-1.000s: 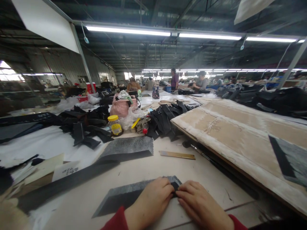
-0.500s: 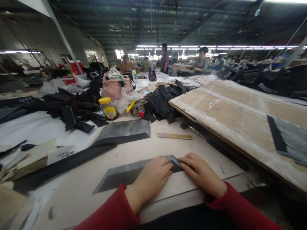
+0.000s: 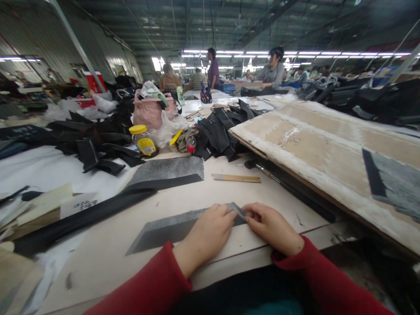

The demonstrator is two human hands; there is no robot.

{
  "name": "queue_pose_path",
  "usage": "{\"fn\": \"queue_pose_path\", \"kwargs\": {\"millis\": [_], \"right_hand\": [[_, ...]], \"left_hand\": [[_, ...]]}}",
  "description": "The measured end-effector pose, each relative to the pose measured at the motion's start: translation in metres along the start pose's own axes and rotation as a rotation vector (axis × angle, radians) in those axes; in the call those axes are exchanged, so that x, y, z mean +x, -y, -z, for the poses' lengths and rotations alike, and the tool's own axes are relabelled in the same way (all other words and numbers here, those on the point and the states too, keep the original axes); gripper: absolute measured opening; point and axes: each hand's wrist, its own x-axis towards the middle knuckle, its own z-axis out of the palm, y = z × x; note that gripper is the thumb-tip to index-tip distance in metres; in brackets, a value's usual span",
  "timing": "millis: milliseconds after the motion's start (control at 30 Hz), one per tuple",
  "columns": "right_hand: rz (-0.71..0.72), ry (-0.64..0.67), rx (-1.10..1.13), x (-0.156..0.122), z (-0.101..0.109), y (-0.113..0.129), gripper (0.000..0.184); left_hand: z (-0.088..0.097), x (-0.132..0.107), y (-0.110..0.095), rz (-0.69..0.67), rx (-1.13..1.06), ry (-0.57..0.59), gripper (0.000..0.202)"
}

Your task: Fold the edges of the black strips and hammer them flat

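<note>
A long wedge of grey felt-like fabric [image 3: 170,229] lies flat on the pale work table [image 3: 98,245], its narrow end pointing right. My left hand [image 3: 205,232] rests on the wedge and presses it down near that narrow end. My right hand [image 3: 271,226] meets the tip from the right, fingers curled, and both hands pinch the tip [image 3: 238,211] between them. Red sleeves cover both forearms. A folded, ridged grey fabric piece [image 3: 167,173] lies farther up the table, beyond my hands.
A wooden ruler [image 3: 236,178] and a dark-handled tool [image 3: 282,186] lie ahead. A fabric-covered board [image 3: 311,153] slopes up at right. Black fabric pieces [image 3: 218,133], a yellow-lidded jar [image 3: 143,141] and a pink bag [image 3: 151,113] stand beyond. Co-workers sit and stand farther down the tables.
The view has tilted upward, so everything sits higher in the frame. My hands stay at the wedge's tip, and the right fingers have curled in closer to it.
</note>
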Motion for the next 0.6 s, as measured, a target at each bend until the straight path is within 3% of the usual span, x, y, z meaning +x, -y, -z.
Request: {"fn": "queue_pose_path", "kwargs": {"millis": [267, 600], "right_hand": [[0.054, -0.084, -0.238, -0.006, -0.01, 0.009, 0.022], [0.254, -0.063, -0.557, -0.012, -0.017, 0.013, 0.022]], "left_hand": [[0.0, 0.003, 0.0, 0.01, 0.009, 0.018, 0.027], [0.001, 0.003, 0.002, 0.033, -0.067, 0.025, 0.022]]}}
